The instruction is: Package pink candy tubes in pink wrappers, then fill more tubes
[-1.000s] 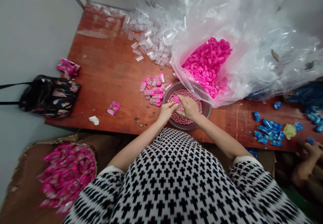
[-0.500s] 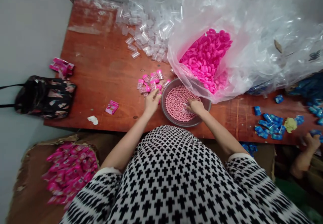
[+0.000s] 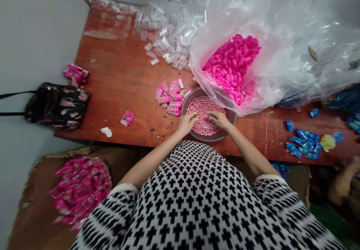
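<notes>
A grey bowl (image 3: 189,134) of small pink balls (image 3: 202,105) stands at the table's front edge. My left hand (image 3: 186,125) is over the bowl's left rim, fingers partly bent and apart, with nothing visible in them. My right hand (image 3: 221,120) reaches into the bowl from the right, its fingers curled at a clear plastic tube (image 3: 208,125) on the balls; the grip is partly hidden. Left of the bowl lie several filled tubes with pink caps (image 3: 173,109).
Behind the bowl, a clear plastic bag (image 3: 197,58) holds pink caps (image 3: 232,64). Empty clear tubes (image 3: 168,36) are heaped at the back. Blue packets (image 3: 306,141) lie to the right, near another person's arm (image 3: 341,182). A black bag (image 3: 59,105) hangs at left; a box below holds pink packets (image 3: 81,190).
My left hand has moved right, from the capped tubes to the bowl's left rim. My right hand stays in the bowl. The view has shifted slightly.
</notes>
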`<state>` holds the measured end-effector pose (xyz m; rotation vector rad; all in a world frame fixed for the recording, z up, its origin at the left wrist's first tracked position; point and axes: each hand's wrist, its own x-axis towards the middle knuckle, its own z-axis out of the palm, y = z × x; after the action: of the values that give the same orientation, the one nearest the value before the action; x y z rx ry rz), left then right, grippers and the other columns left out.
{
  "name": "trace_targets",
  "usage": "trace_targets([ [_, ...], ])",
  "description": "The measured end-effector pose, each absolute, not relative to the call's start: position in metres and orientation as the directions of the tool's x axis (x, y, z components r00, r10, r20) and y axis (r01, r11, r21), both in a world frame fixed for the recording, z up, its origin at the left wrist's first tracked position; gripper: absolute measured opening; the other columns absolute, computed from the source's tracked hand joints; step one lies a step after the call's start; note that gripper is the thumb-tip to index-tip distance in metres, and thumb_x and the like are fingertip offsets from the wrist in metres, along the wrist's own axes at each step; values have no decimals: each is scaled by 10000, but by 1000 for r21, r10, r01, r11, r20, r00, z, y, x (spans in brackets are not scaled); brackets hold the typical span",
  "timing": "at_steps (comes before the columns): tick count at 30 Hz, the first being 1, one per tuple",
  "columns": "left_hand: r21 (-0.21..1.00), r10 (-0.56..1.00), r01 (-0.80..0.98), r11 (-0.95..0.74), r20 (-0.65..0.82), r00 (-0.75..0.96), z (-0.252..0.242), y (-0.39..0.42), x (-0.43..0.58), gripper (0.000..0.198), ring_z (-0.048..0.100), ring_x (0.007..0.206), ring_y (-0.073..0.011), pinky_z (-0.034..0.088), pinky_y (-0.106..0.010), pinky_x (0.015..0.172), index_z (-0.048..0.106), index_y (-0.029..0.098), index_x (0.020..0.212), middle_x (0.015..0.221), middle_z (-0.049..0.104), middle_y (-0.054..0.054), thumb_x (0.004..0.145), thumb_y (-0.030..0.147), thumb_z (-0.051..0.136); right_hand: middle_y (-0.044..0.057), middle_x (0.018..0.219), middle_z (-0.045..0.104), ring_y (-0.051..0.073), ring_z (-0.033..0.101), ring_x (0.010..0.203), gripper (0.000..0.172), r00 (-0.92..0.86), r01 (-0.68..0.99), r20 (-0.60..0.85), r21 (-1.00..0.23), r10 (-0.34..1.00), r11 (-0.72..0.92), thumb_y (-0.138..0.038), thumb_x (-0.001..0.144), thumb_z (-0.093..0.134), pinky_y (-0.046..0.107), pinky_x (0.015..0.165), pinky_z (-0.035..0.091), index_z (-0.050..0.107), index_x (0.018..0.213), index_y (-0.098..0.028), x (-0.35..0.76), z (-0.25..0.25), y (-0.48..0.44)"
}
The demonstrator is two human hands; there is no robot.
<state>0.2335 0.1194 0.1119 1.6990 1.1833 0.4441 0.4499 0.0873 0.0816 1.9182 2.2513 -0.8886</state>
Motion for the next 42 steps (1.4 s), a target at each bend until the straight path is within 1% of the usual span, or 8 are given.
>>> trace_targets([
  [4,876,861,477,-63,-194,470,111,119,234,263,651,935,-171,492,-306,882,661,177,1066,1053,700,-62,818,192,576,138,1189,602,225,536,1093,345,-200,952,-382,-294,902,87,-199,923,375,334,903,400,554,1215,-153,458,88,93],
  [8,894,897,446,-30,-173,407,108,125,222,240,660,897,-183,508,-323,850,679,160,1024,1029,707,-75,809,189,577,232,1002,641,293,531,1034,298,-180,967,-439,-244,880,77,-106,873,381,394,858,392,654,983,-58,447,80,105],
  [12,909,944,417,0,-137,300,107,131,204,234,656,931,-181,500,-324,875,682,155,1013,1032,710,-72,817,208,566,197,954,674,260,532,1020,206,-310,916,-464,-378,830,131,-102,831,473,342,865,395,676,855,-82,409,61,113],
  [18,916,965,399,24,-125,229,102,134,194,257,652,943,-189,503,-340,875,672,149,1040,1021,708,-79,818,212,559,63,936,696,158,608,826,228,-359,786,-405,-617,841,39,-151,818,515,252,762,446,650,1000,-129,390,51,106],
  [22,928,932,370,48,-175,318,99,132,201,341,655,944,-198,497,-353,887,647,149,1102,1098,684,-95,764,170,613,41,952,678,163,624,854,286,-307,685,-333,-728,891,-36,-278,814,552,271,765,479,611,1050,-128,402,63,99],
  [29,960,852,141,241,-279,443,94,129,232,307,649,939,-219,506,-372,873,684,132,1012,1016,709,-81,736,262,647,13,908,639,157,626,788,407,-121,95,-207,-976,971,-196,-410,674,717,322,771,524,564,986,-197,405,94,92],
  [35,910,775,-13,415,-346,529,98,137,236,490,663,864,-215,533,-396,816,663,130,1081,1026,704,-87,676,405,695,50,1022,639,171,641,858,467,-173,350,-48,-937,984,16,-367,763,678,330,802,519,521,1178,-222,427,133,94],
  [42,982,789,163,93,-173,590,106,140,232,382,632,976,-237,461,-394,931,706,155,988,1026,706,-88,690,392,674,99,1028,682,176,636,967,302,-362,564,197,-732,911,383,-322,901,505,306,851,494,576,1159,-182,427,132,89],
])
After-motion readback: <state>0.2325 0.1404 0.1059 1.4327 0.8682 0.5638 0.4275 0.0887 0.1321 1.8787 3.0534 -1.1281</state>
